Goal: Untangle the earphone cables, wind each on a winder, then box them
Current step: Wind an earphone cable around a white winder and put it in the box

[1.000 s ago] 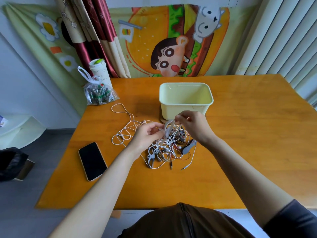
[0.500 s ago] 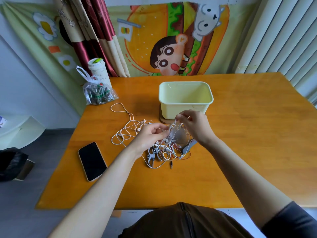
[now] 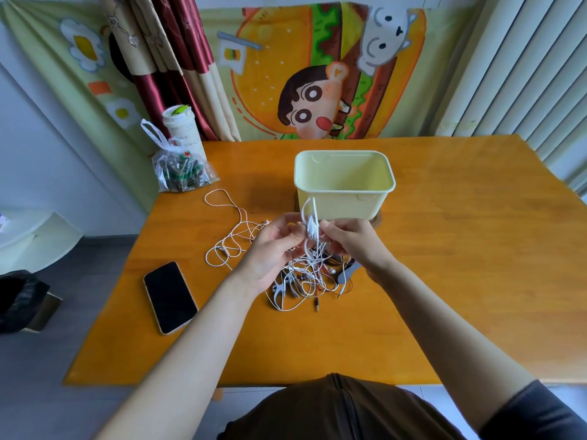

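- The left hand (image 3: 273, 249) and the right hand (image 3: 352, 246) hover a little above the counter (image 3: 444, 249), just in front of the box (image 3: 349, 204). Between them a folded loop of white cable (image 3: 310, 217) stands upward.
- The grip of each hand is narrow. The fingertips pinch this loop from its two sides, the left hand from the left and the right hand from the right.
- I judge that the loop is held high so that one cable hangs apart from the others and its path can be followed.
- Under the hands the tangle (image 3: 305, 277) lies on the counter, white wires mixed with some dark and red ones. The raised loop runs down into it.
- A grey flat piece (image 3: 347, 273) at the right edge of the tangle is maybe a winder, but I cannot tell for sure.
- One long white cable (image 3: 232, 233) spreads on the counter to the left of the tangle and looks partly free.
- The box is open, with no cable in it yet. It stands near, probably so that wound cables go in with a short reach.
- The phone (image 3: 170, 296) lies well apart on the left.
- In my judgement the task is at its first step, the untangling.
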{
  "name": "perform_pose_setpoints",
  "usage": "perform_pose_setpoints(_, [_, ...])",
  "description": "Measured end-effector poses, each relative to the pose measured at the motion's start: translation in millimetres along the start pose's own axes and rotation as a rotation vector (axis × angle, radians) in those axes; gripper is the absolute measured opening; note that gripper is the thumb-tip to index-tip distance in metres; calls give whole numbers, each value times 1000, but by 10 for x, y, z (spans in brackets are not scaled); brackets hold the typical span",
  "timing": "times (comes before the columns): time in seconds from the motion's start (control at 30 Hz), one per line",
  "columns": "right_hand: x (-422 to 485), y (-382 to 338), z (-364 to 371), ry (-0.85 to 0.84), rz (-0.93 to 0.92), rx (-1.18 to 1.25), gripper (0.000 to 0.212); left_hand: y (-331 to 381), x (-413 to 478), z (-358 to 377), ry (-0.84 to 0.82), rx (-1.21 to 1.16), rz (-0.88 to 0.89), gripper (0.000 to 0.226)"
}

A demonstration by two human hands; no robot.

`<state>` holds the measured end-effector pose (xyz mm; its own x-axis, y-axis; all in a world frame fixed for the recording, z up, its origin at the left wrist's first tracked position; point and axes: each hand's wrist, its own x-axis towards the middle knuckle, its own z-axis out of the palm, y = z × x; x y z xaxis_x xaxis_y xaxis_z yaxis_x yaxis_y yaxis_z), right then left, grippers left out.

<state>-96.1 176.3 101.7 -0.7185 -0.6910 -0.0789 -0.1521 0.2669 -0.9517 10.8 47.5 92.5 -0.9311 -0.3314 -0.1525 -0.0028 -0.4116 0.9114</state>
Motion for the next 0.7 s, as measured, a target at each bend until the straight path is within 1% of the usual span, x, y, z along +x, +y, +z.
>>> perform_pose_setpoints(0.1, [-55, 33, 102, -25, 88, 81, 37, -5, 52, 56, 87, -161, -6, 14])
perform_pose_setpoints(0.2, [-97, 87, 200, -24, 124, 63, 37, -32, 91, 71, 185, -247, -18, 11])
perform_pose_setpoints(0.3, [-129, 108, 256, 17, 68, 7, 36, -71, 129, 74, 279, -224, -31, 11])
perform_pose_setpoints(0.43, [-159, 106, 267, -26, 71, -23, 28, -73, 172, 60, 373, -252, -46, 11])
perform_pose_setpoints(0.6, [-174, 64, 256, -63, 68, -56, 28, -67, 186, 36, 360, -272, -62, 12])
perform_pose_setpoints(0.7, [-167, 19, 262, -56, 38, -94, 29, -91, 187, 39, 430, -188, -44, 11])
